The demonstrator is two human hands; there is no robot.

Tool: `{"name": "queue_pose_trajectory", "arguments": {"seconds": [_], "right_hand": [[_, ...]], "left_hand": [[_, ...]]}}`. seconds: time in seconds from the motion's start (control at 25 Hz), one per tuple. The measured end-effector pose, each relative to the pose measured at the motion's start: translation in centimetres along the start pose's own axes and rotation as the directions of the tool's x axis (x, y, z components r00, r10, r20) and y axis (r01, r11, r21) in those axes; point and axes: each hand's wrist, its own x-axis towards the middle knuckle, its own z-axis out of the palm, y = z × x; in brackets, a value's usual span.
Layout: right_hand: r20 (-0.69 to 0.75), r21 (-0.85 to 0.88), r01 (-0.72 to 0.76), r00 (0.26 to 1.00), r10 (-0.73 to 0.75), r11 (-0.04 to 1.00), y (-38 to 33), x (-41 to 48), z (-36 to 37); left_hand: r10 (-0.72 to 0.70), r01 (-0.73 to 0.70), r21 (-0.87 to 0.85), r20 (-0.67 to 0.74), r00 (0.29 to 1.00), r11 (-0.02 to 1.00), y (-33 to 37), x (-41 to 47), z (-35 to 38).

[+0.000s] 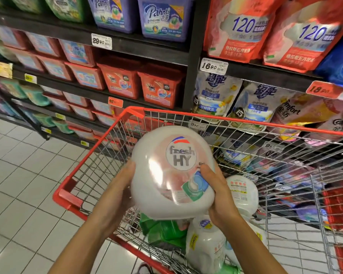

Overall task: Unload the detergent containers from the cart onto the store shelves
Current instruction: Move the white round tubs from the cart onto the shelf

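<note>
We hold a rounded white plastic detergent tub point(172, 173) between our palms, above the red-rimmed wire shopping cart point(186, 119). Our left hand point(115, 196) cups its side, fingers wrapped underneath; our right hand point(218, 192) grips the opposite edge, thumb pressed beside a blue-green pod picture. Its glossy lid faces us, with a grey round "fresh HY" sticker. Below our wrists, in the basket, lie similar smooth white tubs point(243, 194) and a green plastic box point(164, 230).
</note>
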Motion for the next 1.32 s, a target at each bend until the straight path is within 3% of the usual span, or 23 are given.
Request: {"name": "queue_pose_trajectory", "arguments": {"seconds": [0.12,0.4,0.56,0.76,0.96,1.32], "right_hand": [[0.058,-0.212,0.091,0.995,-0.08,0.973,1.2,0.4,2.6],[0.243,-0.233,0.233,0.954,-0.175,0.944,5.0,2.3,14.3],[0.269,-0.212,0.335,0.923,-0.274,0.918,8.2,3.6,24.3],[0.256,-0.192,0.386,0.907,-0.334,0.902,11.4,5.0,34.8],[0.218,-0.185,0.475,0.873,-0.435,0.86,10.8,8.7,41.4],[0.176,-0.195,0.709,0.705,-0.687,0.678,5.4,18.8,49.4]], "left_hand": [[0.025,-0.026,-0.015,-0.087,0.996,1.0,-0.1,-1.4,-1.3],[0.173,-0.214,-0.119,-0.285,0.943,0.97,3.6,-3.5,-11.3],[0.256,-0.314,-0.129,-0.34,0.905,0.941,7.1,-3.9,-20.0],[0.3,-0.323,-0.062,-0.241,0.923,0.944,13.4,-3.3,-30.7],[0.341,-0.346,-0.063,-0.082,0.937,0.936,19.0,1.1,-36.1],[0.492,-0.492,-0.023,0.106,0.864,0.87,30.8,12.5,-39.4]]}}
